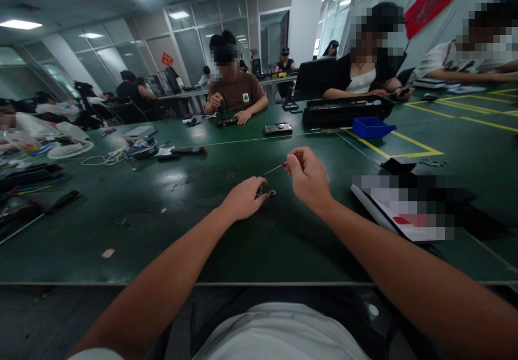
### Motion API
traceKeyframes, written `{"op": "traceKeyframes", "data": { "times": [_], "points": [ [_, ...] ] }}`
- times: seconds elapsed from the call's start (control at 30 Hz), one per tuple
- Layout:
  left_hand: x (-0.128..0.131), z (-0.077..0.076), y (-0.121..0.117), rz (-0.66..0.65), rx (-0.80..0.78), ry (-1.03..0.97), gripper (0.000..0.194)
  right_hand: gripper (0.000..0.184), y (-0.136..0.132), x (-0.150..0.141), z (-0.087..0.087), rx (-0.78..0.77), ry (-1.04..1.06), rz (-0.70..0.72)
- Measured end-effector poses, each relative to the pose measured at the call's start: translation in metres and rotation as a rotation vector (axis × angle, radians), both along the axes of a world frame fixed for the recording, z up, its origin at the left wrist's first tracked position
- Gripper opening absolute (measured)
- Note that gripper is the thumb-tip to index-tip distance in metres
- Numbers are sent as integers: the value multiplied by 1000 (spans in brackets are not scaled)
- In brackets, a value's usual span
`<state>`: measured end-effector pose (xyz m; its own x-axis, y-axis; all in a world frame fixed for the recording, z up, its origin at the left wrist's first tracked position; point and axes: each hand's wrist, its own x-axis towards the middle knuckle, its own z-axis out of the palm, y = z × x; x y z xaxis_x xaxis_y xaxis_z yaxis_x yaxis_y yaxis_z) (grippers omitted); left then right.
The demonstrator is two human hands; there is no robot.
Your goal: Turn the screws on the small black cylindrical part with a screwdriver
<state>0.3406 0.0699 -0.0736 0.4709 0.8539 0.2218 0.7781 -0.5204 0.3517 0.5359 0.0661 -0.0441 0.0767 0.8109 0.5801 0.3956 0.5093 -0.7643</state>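
Observation:
My right hand is closed around a thin screwdriver with a red handle. Its narrow shaft points left and slightly down, with the tip above the fingers of my left hand. That left hand rests low over the green table, thumb and fingers curled about a small round metal part, which they partly hide. Just right of the left fingertips lies another small round metal piece, too small to make out in detail.
Ahead lies an open hard drive, with a blue bin to its right. Papers lie beside my right forearm. An electric screwdriver and cables are on the left. Across the green table, a co-worker handles a part.

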Motion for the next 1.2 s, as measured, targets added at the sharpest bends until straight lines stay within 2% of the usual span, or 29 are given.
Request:
{"op": "traceKeyframes", "data": {
  "times": [0.1, 0.23, 0.4, 0.57, 0.67, 0.77, 0.87, 0.93, 1.07, 1.13, 1.2],
  "points": [
    [11, 0, 0, -20, 64, 154, 36, 17, 1, 0, -1, 4, -8, -2],
    [21, -2, 4, -13, 119, 261, 42, 17, 1, -1, -2, 7, -19, 2],
    [18, -3, 8, -38, 47, 203, 32, 18, 3, 0, -4, 9, -26, 6],
    [4, 2, 13, 36, -17, -111, 22, 20, 3, 1, -3, 12, -7, 13],
    [-11, 4, 21, 163, 31, -379, 19, 19, 3, 2, -2, 6, -14, 11],
    [-30, 9, 33, 310, 19, -723, 13, 18, 2, 2, 0, -1, -21, 5],
    [-52, 18, 43, 364, -62, -1122, 9, 17, 2, 3, 0, -4, -20, 11],
    [-67, 26, 46, 388, -114, -1312, 12, 18, 3, 3, -1, -5, -14, 21],
    [-103, 42, 46, 551, -164, -1456, 13, 19, 4, 4, -2, -1, -13, 21],
    [-126, 49, 43, 659, -103, -1445, 9, 19, 4, 3, -2, -2, -14, 22],
    [-154, 54, 40, 748, 38, -1400, 3, 20, 4, 3, -3, -4, -13, 29]
  ]
}}
